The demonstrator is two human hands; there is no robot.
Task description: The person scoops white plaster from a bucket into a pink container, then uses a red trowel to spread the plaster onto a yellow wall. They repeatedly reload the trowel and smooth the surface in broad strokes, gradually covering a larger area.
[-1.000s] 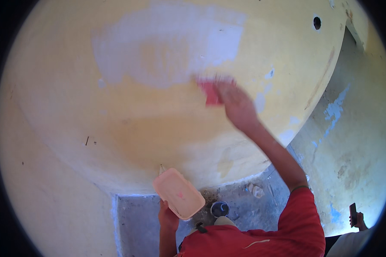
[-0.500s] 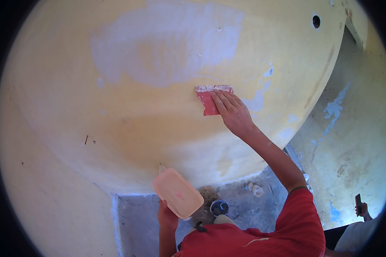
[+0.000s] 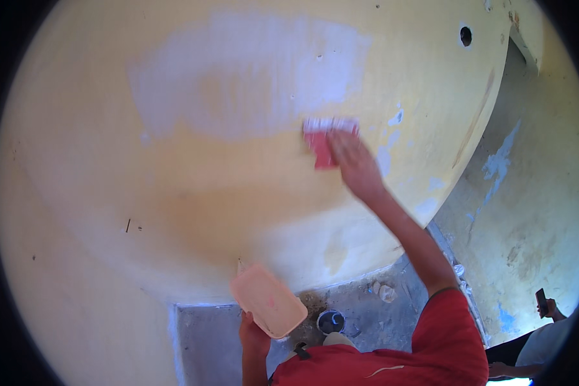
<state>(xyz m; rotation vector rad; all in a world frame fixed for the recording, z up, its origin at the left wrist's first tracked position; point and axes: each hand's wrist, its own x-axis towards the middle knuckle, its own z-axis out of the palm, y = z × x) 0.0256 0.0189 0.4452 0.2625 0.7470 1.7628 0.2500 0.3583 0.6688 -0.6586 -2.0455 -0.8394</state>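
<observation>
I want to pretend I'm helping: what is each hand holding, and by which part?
The right hand holds a red scraper by its right side. The left hand holds a pink tray by its lower left edge.

A round bucket (image 3: 318,320), dark inside, is placed on the grey floor (image 3: 209,341), with a pale crumpled item (image 3: 386,294) positioned to its right. The side wall (image 3: 527,212) at right is marked by a light-blue patch (image 3: 497,164). At lower right, a dark, slim device (image 3: 542,300) is held by another person (image 3: 547,344) in a pale top.
</observation>
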